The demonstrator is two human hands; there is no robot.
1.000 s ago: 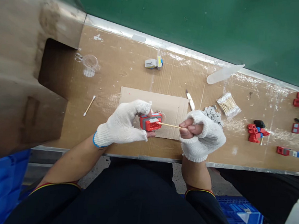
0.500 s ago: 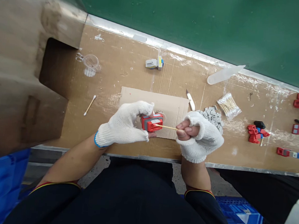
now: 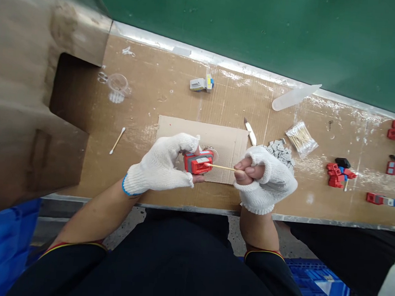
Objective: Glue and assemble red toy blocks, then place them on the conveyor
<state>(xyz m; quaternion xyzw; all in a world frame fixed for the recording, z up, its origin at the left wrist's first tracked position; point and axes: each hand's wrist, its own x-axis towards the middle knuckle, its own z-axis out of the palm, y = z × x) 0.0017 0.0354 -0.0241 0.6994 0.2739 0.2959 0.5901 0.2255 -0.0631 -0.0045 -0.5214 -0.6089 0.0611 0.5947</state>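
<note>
Both my hands wear white knit gloves with the fingertips bare. My left hand (image 3: 169, 161) is closed around a small red and grey plastic toy part (image 3: 198, 162), gripping it between thumb and fingers. A recess in the red side faces right. My right hand (image 3: 263, 178) pinches a cotton swab (image 3: 223, 168) by its wooden stick, its tip at the red recess; whether it touches inside is hard to tell. Under the hands lies a piece of cardboard (image 3: 175, 124).
Right of the cardboard are a white-handled knife (image 3: 251, 133), small grey parts (image 3: 281, 152) and a bag of swabs (image 3: 301, 138). A grey toy part (image 3: 201, 83) lies behind. Left are a loose swab (image 3: 118, 141) and a clear cup (image 3: 117, 83). Red parts (image 3: 336, 175) sit right.
The swab tip and the red part have shifted slightly left, and the part is turned a little. Both hands keep their grips. The whole view has moved slightly.
</note>
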